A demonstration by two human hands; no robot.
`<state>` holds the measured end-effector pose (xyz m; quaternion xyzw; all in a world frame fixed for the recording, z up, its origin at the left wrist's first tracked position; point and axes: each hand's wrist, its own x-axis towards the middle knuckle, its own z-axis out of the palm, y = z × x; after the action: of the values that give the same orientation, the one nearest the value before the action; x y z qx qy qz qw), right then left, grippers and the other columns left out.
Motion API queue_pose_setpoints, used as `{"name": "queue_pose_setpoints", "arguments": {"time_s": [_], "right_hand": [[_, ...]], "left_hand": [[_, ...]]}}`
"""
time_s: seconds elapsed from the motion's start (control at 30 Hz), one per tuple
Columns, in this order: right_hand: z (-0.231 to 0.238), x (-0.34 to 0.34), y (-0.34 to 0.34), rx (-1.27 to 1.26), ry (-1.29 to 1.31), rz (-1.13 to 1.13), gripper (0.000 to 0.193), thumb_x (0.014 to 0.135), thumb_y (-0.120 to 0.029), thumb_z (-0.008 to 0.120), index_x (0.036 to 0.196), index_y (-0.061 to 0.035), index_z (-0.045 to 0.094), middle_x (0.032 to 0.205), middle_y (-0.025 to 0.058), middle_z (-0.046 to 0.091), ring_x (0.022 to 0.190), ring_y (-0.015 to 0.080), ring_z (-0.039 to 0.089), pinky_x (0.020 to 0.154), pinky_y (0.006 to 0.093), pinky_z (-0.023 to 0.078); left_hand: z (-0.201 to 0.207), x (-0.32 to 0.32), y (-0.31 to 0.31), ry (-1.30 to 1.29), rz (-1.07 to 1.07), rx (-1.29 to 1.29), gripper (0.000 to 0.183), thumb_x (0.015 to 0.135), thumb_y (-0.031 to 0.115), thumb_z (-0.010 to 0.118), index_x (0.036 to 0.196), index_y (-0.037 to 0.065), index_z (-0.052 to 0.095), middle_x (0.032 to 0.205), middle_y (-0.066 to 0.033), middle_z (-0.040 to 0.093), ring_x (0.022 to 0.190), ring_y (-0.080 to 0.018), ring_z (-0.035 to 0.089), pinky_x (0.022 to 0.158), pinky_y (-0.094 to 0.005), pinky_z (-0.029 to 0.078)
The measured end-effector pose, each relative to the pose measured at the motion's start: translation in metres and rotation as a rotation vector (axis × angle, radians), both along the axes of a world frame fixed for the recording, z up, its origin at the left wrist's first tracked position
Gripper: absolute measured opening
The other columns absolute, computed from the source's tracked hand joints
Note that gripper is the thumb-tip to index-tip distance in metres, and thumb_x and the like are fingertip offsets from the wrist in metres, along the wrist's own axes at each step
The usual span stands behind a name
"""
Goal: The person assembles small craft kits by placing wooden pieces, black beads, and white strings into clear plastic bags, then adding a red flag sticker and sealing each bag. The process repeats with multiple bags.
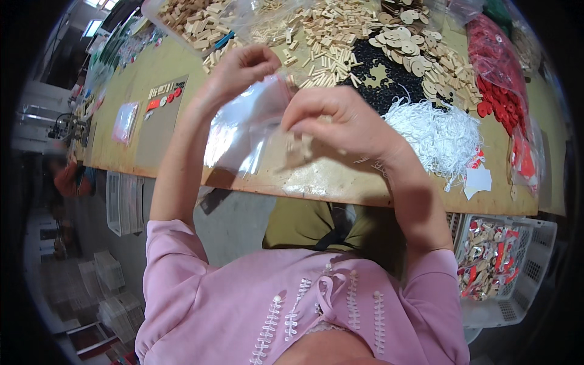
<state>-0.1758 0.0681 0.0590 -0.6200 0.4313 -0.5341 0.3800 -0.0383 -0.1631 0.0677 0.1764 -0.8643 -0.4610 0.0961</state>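
Small, pale wooden pieces, blurred, are apparently being grasped by the bent fingers of the right hand over a yellowish tabletop. The left hand is being held near the far end of a clear, flat plastic bag, its fingers curled; whether anything is being pinched there cannot be made out. Loose parts are seemingly being handled piece by piece; a firm, careful pinch is being called for next.
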Motion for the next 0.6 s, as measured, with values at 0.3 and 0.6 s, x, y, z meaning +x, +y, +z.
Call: {"name": "queue_pose_setpoints", "arguments": {"time_s": [0.3,0.6], "right_hand": [[-0.013,0.002,-0.003,-0.139,0.285,0.064,0.005,0.089,-0.002,0.067,0.094,-0.0012,0.068,0.096,0.0098,0.066,0.09,0.0261,0.067,0.079,0.0364,0.054],[-0.012,0.007,-0.004,-0.247,0.196,-0.097,0.008,0.086,-0.004,0.065,0.09,0.0004,0.07,0.087,0.0148,0.069,0.087,0.0324,0.067,0.081,0.0396,0.054]], "left_hand": [[-0.047,-0.072,0.029,-0.209,0.034,-0.247,0.025,0.087,0.013,0.081,0.106,0.001,0.069,0.075,-0.0022,0.064,0.069,-0.0095,0.057,0.062,-0.0288,0.049],[-0.051,-0.099,0.012,-0.277,-0.097,-0.371,0.017,0.087,0.014,0.08,0.096,0.0,0.074,0.087,-0.0078,0.076,0.077,-0.0145,0.068,0.072,-0.0304,0.056]]}}
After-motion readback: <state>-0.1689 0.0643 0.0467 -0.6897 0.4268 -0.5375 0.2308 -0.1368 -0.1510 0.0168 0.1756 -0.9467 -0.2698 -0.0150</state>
